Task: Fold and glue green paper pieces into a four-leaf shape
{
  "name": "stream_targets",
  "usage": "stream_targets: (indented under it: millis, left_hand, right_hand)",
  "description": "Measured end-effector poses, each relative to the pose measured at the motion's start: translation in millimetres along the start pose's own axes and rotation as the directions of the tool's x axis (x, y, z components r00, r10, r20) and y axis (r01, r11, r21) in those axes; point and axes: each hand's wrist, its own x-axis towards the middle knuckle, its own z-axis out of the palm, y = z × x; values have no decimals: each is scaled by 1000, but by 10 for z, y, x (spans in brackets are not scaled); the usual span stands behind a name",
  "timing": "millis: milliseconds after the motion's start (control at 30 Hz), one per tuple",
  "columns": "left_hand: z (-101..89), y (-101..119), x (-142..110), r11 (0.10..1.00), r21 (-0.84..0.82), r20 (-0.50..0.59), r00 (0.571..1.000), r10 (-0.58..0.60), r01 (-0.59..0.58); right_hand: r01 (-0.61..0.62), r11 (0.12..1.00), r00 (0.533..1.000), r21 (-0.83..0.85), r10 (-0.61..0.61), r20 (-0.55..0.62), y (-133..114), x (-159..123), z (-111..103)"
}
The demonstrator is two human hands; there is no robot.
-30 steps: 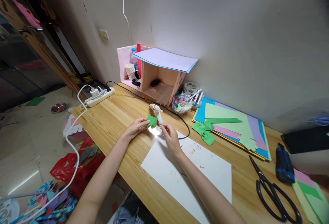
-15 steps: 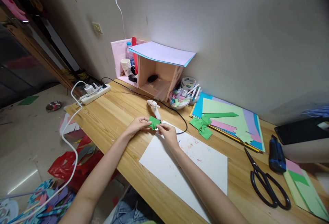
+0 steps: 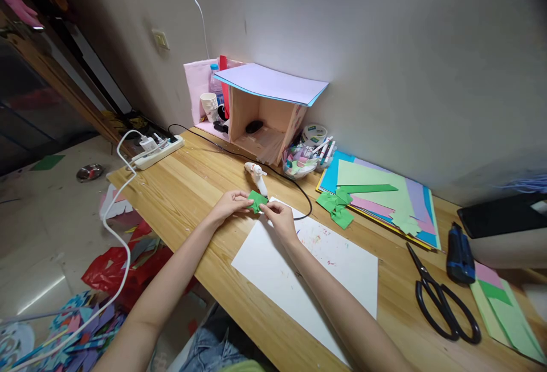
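Between my two hands is a small folded piece of green paper. My left hand pinches its left edge. With thumb and fingertips, my right hand grips its lower right edge. Just behind the paper a white glue gun rests on the table, its black cord curving off to the right. Below my right hand and forearm lies a white sheet with coloured specks. Several more folded green paper pieces lie to the right.
Coloured paper sheets are stacked at the right, near large black scissors and a blue-black cutter-like tool. An open box stands against the wall beside a tub of markers. A power strip sits at the left edge.
The view has shifted slightly. Both hands keep hold of the green paper in nearly the same place, with only a small change in its angle.
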Motion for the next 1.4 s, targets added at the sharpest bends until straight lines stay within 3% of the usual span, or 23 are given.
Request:
stream_targets:
  millis: [433,900,1200,1400]
  left_hand:
    - [38,-68,24,985,70,-19,987,158,-157]
    - [68,-61,6,958,165,65,972,226,-234]
    - [85,-62,-5,926,213,126,948,291,-312]
    - [93,-41,-18,917,246,107,949,296,-314]
  right_hand:
    - [20,1000,1000,-23,-21,-15,71,18,3]
    - [52,998,998,24,-53,43,52,18,4]
    - [52,998,998,28,-52,17,47,25,3]
    - [44,998,999,55,-45,14,46,30,-10]
